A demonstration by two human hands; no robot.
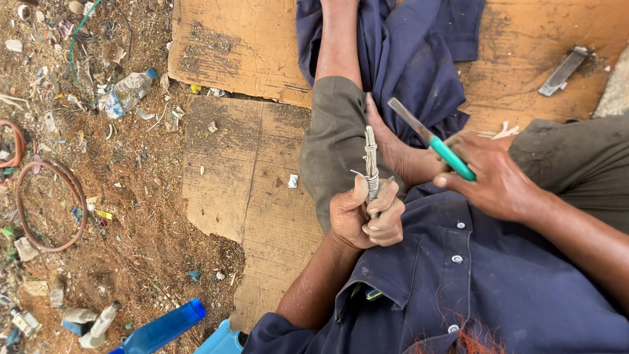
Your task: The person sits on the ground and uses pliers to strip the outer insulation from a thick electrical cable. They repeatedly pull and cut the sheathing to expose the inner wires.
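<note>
Head view: left hand is clenched around a bundle of pale grey wires, keeping it upright against the foot, seemingly to steady it. Right hand is wrapped around a green-handled flat metal knife, blade angled toward the bundle. Worn brown cardboard sheets lie beneath.

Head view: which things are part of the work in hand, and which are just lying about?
In hand:
left hand gripping wire bundle
right hand holding green-handled knife

Lying about:
plastic bottle
rubber ring
blue bottle
metal piece on cardboard
</note>
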